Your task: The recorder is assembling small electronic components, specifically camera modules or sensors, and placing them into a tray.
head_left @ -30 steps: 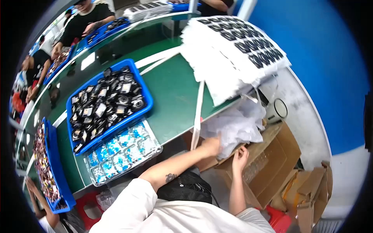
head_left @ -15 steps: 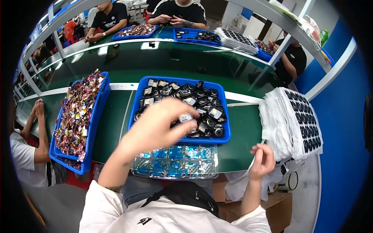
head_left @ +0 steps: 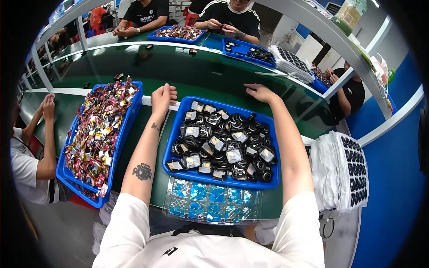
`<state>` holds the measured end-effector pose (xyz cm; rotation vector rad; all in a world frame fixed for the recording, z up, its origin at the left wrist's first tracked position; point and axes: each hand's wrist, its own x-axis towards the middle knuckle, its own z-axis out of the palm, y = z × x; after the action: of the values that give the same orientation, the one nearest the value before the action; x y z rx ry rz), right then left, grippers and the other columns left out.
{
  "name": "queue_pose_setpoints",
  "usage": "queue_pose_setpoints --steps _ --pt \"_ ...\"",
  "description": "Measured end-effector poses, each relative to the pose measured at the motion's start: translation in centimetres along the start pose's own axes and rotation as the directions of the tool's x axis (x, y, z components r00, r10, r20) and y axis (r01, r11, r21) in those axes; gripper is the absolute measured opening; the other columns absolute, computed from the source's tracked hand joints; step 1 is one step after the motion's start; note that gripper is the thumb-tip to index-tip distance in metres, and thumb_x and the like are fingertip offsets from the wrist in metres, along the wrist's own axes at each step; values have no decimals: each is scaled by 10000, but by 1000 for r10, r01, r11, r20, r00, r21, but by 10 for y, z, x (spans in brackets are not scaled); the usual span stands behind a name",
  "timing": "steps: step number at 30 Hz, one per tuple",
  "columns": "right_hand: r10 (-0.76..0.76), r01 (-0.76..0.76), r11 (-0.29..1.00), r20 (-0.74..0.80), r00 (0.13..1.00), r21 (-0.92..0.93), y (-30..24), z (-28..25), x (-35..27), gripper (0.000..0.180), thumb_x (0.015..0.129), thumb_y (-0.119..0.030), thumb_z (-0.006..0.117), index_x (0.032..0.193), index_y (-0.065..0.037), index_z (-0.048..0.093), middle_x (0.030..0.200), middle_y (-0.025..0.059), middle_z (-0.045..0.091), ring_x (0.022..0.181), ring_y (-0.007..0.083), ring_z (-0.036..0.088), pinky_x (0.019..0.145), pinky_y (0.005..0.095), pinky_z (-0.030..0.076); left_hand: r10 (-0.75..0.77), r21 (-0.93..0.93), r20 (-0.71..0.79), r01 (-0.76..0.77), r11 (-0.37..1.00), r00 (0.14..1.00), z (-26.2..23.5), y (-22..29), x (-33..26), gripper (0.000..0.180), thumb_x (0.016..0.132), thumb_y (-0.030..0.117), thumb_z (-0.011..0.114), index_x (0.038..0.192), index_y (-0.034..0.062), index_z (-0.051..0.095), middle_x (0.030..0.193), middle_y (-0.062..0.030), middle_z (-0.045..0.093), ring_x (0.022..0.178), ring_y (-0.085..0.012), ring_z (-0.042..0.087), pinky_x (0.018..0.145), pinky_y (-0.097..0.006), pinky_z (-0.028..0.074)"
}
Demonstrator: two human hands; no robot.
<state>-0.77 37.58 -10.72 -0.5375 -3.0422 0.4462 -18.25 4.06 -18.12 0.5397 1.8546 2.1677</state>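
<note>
My right hand reaches past the far side of a blue tray onto the green belt. Its fingers are stretched out beside a small dark piece, mostly hidden by them. Beyond the tray's far left corner is my left hand, its fingers curled together, with nothing seen in them. Between my forearms the tray holds a heap of black round-faced casings, many with pale square parts on them. A clear plastic tray of blue-filmed pieces sits against its near side.
To the left stands a blue tray piled with small red, white and yellow parts. White sheets with black pieces are stacked at right. A metal frame crosses above the belt. Co-workers sit across and at left; more trays lie opposite.
Both hands have moved away from over the tray and my lap side, out to its far side. The pale-faced piece is no longer seen in my left hand. The view has shifted.
</note>
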Motion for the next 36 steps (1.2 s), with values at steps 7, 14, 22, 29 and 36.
queue_pose_setpoints --steps 7,14,22,29,36 --pt "63 -62 997 -22 998 41 -20 8 -6 303 666 -141 712 968 -132 704 1021 104 657 958 246 629 854 333 506 80 -103 -26 -82 991 996 1 6 -8 337 988 278 455 932 -7 624 740 -47 621 608 -86 563 563 -212 464" --pt "-285 321 785 -150 947 531 -107 -13 -99 433 753 -163 679 1150 -93 521 1099 87 616 940 214 596 861 350 475 152 95 45 -155 983 987 0 -4 1 324 953 252 501 884 -13 675 684 -38 645 580 -67 564 547 -222 457" --pt "-451 475 880 -328 830 -8 -146 3 -198 332 775 -159 689 1088 -66 625 1138 109 618 1140 286 507 957 379 414 173 265 98 -194 945 980 7 -4 2 361 936 321 515 922 12 701 727 -47 684 643 -87 613 629 -236 496" --pt "-433 520 839 -380 817 161 -176 17 -263 205 725 -41 700 928 -33 672 1092 103 638 979 274 588 847 359 460 297 94 66 -302 949 953 10 20 -20 299 940 285 550 969 20 685 818 -31 681 709 -61 590 624 -189 466" --pt "-640 653 758 -205 741 -6 -207 34 -249 249 715 -161 731 933 -76 645 1124 72 592 1026 268 543 838 380 467 551 327 170 -575 750 817 35 149 -130 213 866 203 617 955 22 688 888 -97 698 780 -120 635 678 -249 486"
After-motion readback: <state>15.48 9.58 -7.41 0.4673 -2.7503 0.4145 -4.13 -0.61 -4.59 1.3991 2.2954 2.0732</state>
